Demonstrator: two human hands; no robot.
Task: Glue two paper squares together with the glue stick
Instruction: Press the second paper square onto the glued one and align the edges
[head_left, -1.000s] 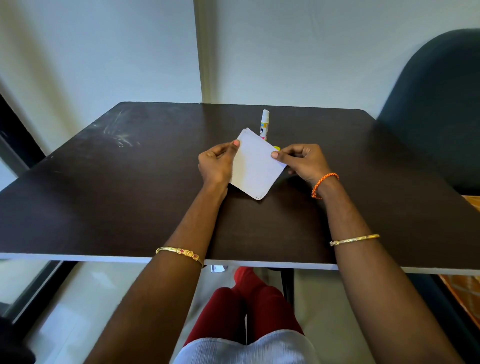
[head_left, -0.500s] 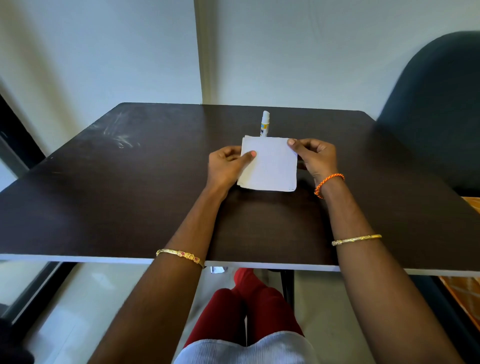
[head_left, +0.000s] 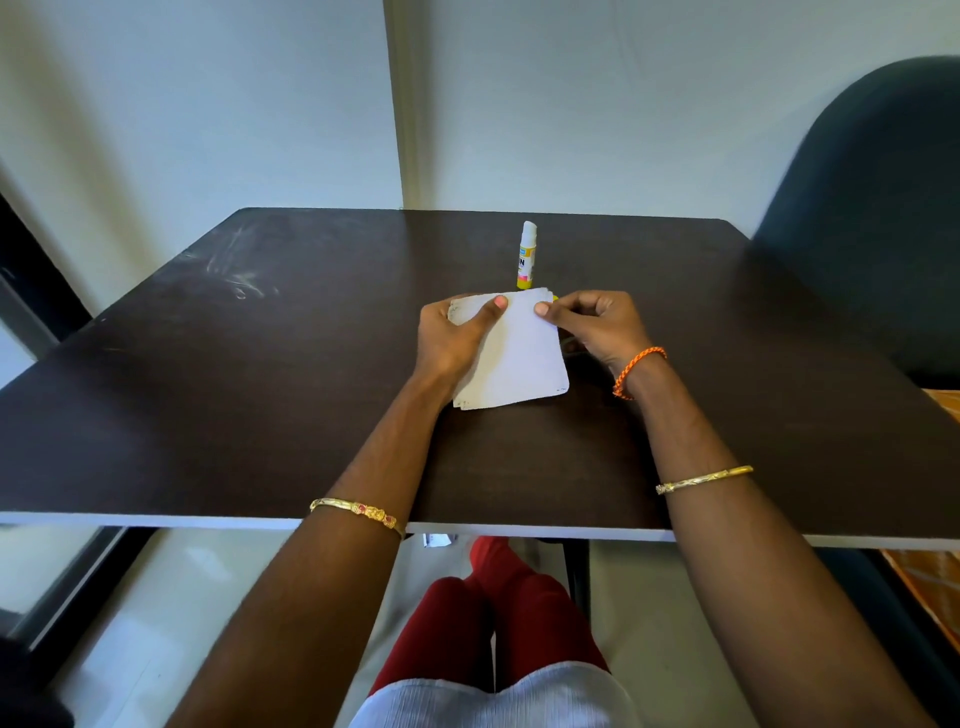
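Both hands pinch stacked paper squares (head_left: 514, 353): left hand (head_left: 452, 343), right hand (head_left: 592, 327). Glue stick (head_left: 527, 255) upright just beyond, nearer right hand.

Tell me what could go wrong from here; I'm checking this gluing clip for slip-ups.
1. The paper squares sit slightly offset, a second edge showing at the lower left; pressed like this they may bond crooked.
2. The glue stick stands upright just beyond the paper; the right hand or the left hand could knock it over when reaching.
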